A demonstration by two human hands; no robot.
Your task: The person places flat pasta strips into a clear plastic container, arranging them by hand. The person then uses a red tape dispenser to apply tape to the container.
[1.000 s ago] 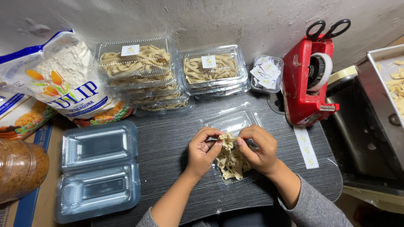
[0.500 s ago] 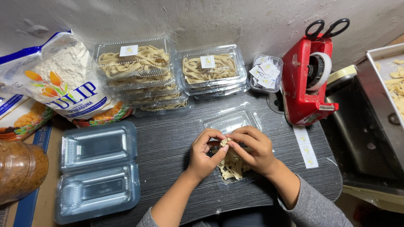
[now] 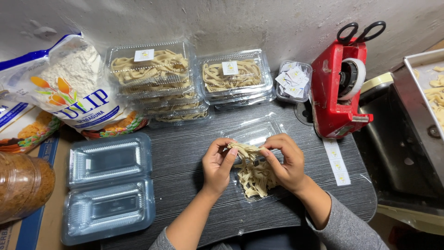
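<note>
My grip, left hand [image 3: 217, 164] and right hand [image 3: 286, 162], pinches brittle pastry strips [image 3: 253, 172] over an open clamshell container [image 3: 259, 134]; squeezing harder could snap them.

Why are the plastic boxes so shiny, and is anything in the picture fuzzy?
Head view: light from above bounces off the empty plastic boxes and the filled stacked ones, leaving pale glare. The left hand and right hand holding the noodle strips look sharp. The brown jar at the edge looks slightly soft.
</note>
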